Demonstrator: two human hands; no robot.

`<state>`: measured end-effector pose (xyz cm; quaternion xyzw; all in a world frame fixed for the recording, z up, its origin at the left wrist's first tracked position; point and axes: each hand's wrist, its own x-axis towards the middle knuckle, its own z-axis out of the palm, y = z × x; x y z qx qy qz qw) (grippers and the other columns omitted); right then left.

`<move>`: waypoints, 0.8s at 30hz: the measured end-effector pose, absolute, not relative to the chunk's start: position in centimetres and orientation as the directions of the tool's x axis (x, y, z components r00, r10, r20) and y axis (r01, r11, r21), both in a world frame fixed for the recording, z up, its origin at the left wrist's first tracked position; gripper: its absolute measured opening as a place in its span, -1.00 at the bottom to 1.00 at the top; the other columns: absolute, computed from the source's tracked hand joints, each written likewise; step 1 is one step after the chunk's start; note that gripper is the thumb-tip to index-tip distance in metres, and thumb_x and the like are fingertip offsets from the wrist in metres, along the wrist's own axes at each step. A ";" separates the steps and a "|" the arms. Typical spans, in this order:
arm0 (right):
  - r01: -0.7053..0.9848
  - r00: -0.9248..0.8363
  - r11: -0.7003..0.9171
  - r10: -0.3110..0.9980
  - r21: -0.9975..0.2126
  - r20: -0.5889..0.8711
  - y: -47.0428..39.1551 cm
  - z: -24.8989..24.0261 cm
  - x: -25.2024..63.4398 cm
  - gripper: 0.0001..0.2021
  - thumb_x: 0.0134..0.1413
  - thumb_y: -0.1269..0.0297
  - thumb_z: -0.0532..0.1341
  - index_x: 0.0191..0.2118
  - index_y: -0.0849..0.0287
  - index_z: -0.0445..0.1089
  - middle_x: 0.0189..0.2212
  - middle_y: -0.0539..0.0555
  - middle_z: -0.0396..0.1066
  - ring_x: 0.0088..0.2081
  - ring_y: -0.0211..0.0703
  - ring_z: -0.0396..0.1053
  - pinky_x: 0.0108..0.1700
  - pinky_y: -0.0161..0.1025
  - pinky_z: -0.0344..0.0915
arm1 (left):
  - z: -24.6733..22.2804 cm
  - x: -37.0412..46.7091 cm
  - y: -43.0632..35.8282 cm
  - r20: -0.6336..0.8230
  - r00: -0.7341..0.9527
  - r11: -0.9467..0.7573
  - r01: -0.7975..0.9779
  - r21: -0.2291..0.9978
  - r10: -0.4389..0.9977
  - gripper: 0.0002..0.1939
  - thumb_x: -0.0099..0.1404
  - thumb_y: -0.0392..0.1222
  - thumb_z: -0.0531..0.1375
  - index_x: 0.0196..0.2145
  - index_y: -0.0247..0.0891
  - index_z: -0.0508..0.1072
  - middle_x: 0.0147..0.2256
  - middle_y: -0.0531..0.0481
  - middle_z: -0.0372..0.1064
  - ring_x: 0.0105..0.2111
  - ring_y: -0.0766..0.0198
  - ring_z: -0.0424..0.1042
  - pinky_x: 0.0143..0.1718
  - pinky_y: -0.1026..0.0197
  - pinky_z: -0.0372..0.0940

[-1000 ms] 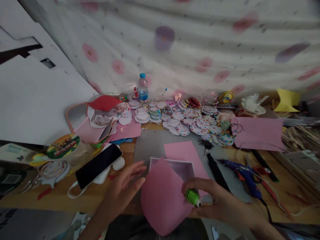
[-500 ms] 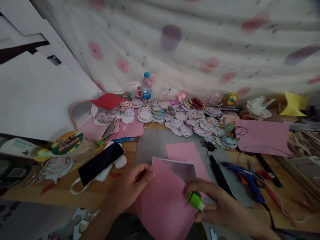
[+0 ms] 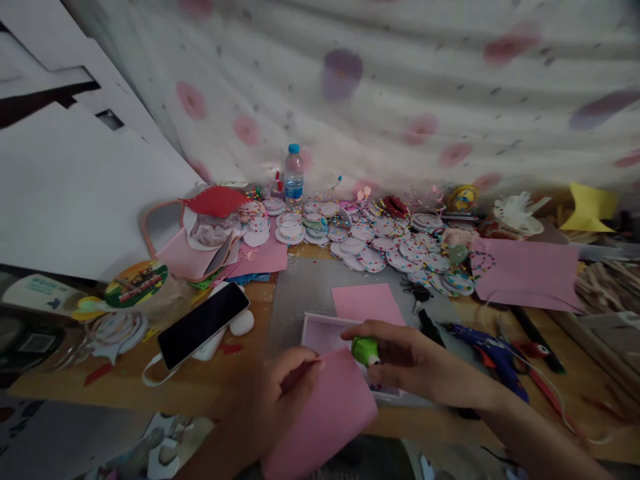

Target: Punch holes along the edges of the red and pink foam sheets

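Observation:
A pink sheet [image 3: 333, 413] hangs curved at the table's front edge, its upper corner pinched by my left hand [image 3: 295, 380]. My right hand [image 3: 400, 357] holds a small green bottle [image 3: 365, 351] with a whitish tip pointing down. Under the bottle lies a shallow white box [image 3: 320, 325], open at the top, with part of its inside covered by my hands and the sheet. Behind the box another pink sheet [image 3: 367, 301] rests flat on the grey mat [image 3: 300, 287].
Decorated white discs [image 3: 385, 243] are piled at the back beside a water bottle [image 3: 294, 175]. On the left lies a phone [image 3: 204, 325]. A blue glue gun [image 3: 487, 347], a black strip and keys [image 3: 419, 293] are on the right.
The pink sheet has come off the box toward me and now curls, uncovering the box's inside. My right hand has moved left and up with the green bottle, over the box.

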<state>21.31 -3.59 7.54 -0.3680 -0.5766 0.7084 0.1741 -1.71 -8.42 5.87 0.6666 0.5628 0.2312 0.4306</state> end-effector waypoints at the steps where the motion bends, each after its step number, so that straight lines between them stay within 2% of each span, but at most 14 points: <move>1: 0.211 -0.659 -0.236 0.682 -0.948 -0.317 -3.6 7.8 21.2 -0.58 0.00 0.24 0.29 0.02 0.08 0.28 -0.30 -0.03 0.22 -0.34 -0.33 0.22 -0.30 -0.37 0.23 | 5.9 -1.6 -8.5 -0.180 0.254 0.010 0.551 0.834 0.950 -0.75 0.31 -0.08 0.04 -0.30 -0.22 0.47 -0.43 0.05 0.47 -0.43 0.29 0.40 -0.45 0.33 0.20; 3: 0.273 -0.644 -0.158 0.703 -0.949 -0.302 -3.4 8.3 21.2 -0.60 -0.04 0.26 0.32 -0.04 0.10 0.31 -0.33 -0.04 0.24 -0.37 -0.33 0.21 -0.33 -0.38 0.21 | 5.9 -1.6 -8.5 -0.182 0.238 0.022 0.551 0.834 0.954 -0.75 0.30 -0.09 0.04 -0.30 -0.21 0.48 -0.44 0.06 0.47 -0.45 0.30 0.39 -0.47 0.34 0.20; 8: 0.388 -0.654 -0.028 0.696 -0.921 -0.296 -3.0 9.6 21.0 -0.80 -0.02 0.28 0.29 -0.24 0.16 0.35 -0.38 -0.03 0.29 -0.39 -0.30 0.23 -0.35 -0.37 0.20 | 5.7 -1.5 -8.6 -0.171 0.212 0.028 0.546 0.837 0.962 -0.75 0.29 -0.10 0.05 -0.32 -0.21 0.50 -0.47 0.06 0.46 -0.47 0.31 0.38 -0.48 0.35 0.21; 13: 0.512 -0.620 0.110 0.734 -0.852 -0.277 -3.0 9.5 20.6 -0.77 -0.04 0.31 0.30 -0.20 0.14 0.36 -0.38 -0.02 0.30 -0.40 -0.29 0.24 -0.38 -0.38 0.20 | 5.3 -1.4 -8.5 -0.133 0.216 -0.012 0.562 0.827 0.967 -0.73 0.30 -0.08 0.04 -0.32 -0.21 0.50 -0.42 0.03 0.49 -0.45 0.28 0.41 -0.51 0.34 0.19; 18: 0.551 -0.640 0.278 0.746 -0.787 -0.184 -3.2 9.7 20.2 -0.80 -0.02 0.34 0.29 -0.21 0.15 0.37 -0.36 -0.01 0.32 -0.39 -0.29 0.25 -0.36 -0.37 0.20 | 5.2 -1.4 -8.5 -0.124 0.222 -0.029 0.579 0.815 0.967 -0.74 0.31 -0.09 0.04 -0.35 -0.21 0.48 -0.41 0.03 0.50 -0.43 0.28 0.42 -0.48 0.33 0.19; 24: 0.571 -0.653 0.308 0.732 -0.761 -0.194 -2.9 9.7 19.8 -0.76 -0.04 0.39 0.28 -0.17 0.16 0.38 -0.37 0.00 0.32 -0.40 -0.29 0.25 -0.38 -0.37 0.19 | 4.7 -1.4 -8.9 -0.104 0.226 -0.052 0.592 0.804 0.969 -0.75 0.34 -0.08 0.03 -0.23 -0.18 0.47 -0.33 0.03 0.50 -0.39 0.30 0.43 -0.45 0.34 0.21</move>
